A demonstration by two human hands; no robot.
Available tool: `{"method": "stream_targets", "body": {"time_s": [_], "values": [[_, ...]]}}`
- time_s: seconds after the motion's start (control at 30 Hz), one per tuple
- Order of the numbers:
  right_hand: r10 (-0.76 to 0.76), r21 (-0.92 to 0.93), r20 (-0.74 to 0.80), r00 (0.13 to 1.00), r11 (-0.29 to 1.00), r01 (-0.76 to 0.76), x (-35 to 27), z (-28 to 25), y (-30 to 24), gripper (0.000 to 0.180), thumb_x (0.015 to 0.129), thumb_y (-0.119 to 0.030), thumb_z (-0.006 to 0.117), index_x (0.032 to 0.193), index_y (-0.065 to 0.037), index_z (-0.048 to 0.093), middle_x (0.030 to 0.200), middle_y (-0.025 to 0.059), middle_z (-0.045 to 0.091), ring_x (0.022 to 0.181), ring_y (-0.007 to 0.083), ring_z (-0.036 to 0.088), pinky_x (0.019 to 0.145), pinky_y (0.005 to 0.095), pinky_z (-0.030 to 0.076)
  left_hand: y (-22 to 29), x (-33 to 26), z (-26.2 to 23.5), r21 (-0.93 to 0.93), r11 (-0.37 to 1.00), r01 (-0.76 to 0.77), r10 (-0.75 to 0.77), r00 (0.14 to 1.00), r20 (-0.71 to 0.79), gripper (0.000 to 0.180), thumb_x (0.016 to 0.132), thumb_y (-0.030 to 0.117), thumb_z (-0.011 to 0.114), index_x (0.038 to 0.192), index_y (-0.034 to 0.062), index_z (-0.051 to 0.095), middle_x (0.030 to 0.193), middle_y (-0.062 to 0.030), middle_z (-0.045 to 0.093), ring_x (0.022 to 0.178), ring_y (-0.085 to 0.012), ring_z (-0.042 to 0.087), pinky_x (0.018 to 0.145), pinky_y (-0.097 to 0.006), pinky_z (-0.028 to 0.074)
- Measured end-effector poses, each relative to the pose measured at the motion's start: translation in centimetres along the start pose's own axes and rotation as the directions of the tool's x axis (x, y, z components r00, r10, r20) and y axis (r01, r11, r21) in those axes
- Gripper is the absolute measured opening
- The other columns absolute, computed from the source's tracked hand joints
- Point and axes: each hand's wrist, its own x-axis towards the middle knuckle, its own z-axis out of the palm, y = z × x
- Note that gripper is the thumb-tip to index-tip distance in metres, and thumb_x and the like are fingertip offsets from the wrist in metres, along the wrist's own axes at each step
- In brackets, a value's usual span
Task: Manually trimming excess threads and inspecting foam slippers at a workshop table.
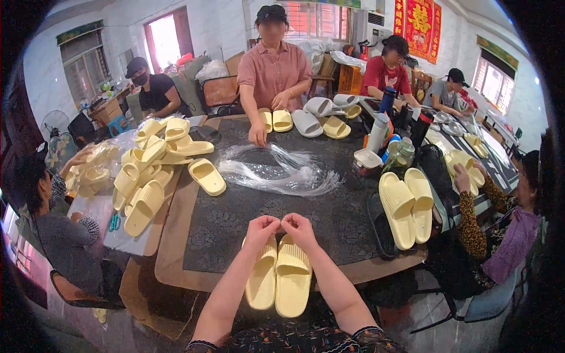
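Both my hands meet over the toe ends of a pair of pale yellow slide slippers (292, 276) at the table's near edge. The fingers of my left hand (262, 230) are pinched together, almost touching those of my right hand (300, 232), pinched as well. Whatever lies between the fingertips is too small to make out. The slippers sit side by side below my wrists, toes pointing away from me, heels toward my lap. Beyond my hands a loose bundle of clear, thin plastic strands (276, 173) is spread over the dark patterned table cover (235, 235).
Left stands a heap of yellow slippers (154, 154), with a single slipper (207, 176) beside it. Another yellow pair (406, 206) lies right, near bottles (377, 132) and a glass jar (402, 153). Grey slippers (308, 123) lie at the far edge. A person opposite touches the strands; others work around.
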Motion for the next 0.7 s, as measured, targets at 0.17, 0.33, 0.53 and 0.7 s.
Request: {"method": "stream_targets", "body": {"time_s": [0.17, 0.33, 0.53, 0.7], "values": [[0.001, 0.018, 0.013, 1.0, 1.0, -0.002, 0.0, 0.1, 0.4, 0.006, 0.087, -0.009, 0.063, 0.085, -0.004, 0.06, 0.077, -0.0061, 0.057, 0.07, 0.0019, 0.051, 0.063, 0.0185, 0.042, -0.5, 0.0, -0.5, 0.01, 1.0, -0.003, 0.002, 1.0, 0.027, 0.015, 0.087, 0.012, 0.065, 0.094, -0.0017, 0.066, 0.081, -0.0033, 0.067, 0.074, -0.0085, 0.06, 0.066, -0.022, 0.048], [-0.039, 0.039, 0.012, 0.999, 0.998, 0.038, 0.0, 0.3, -0.4, 0.007, 0.087, -0.009, 0.062, 0.085, -0.003, 0.06, 0.077, -0.0055, 0.058, 0.068, 0.0017, 0.05, 0.061, 0.0185, 0.041, 0.0, -0.1, -0.5, 0.031, 0.999, 0.024, -0.025, 0.999, 0.033, 0.015, 0.086, 0.012, 0.065, 0.094, -0.0006, 0.065, 0.08, -0.0015, 0.065, 0.07, -0.0067, 0.056, 0.066, -0.021, 0.045], [-0.04, -0.014, -0.027, 0.999, 0.999, 0.04, 0.6, 0.0, 1.0, 0.009, 0.088, -0.011, 0.063, 0.086, -0.003, 0.061, 0.075, -0.0056, 0.058, 0.069, 0.002, 0.051, 0.062, 0.0193, 0.042, 1.0, -0.4, 0.3, 0.003, 1.0, 0.002, -0.002, 1.0, -0.024, 0.015, 0.087, 0.013, 0.064, 0.095, 0.0005, 0.066, 0.083, -0.0004, 0.065, 0.073, -0.0058, 0.056, 0.066, -0.02, 0.045], [-0.008, -0.069, -0.042, 0.999, 0.998, 0.005, 0.3, 0.6, 0.2, 0.008, 0.087, -0.011, 0.063, 0.086, -0.003, 0.062, 0.074, -0.0051, 0.058, 0.069, 0.002, 0.051, 0.062, 0.0196, 0.042, 0.5, -0.6, -0.3, -0.036, 0.999, 0.006, -0.008, 0.999, -0.038, 0.015, 0.087, 0.012, 0.064, 0.094, -0.0003, 0.067, 0.084, -0.0012, 0.066, 0.075, -0.0066, 0.058, 0.068, -0.021, 0.046]]}}
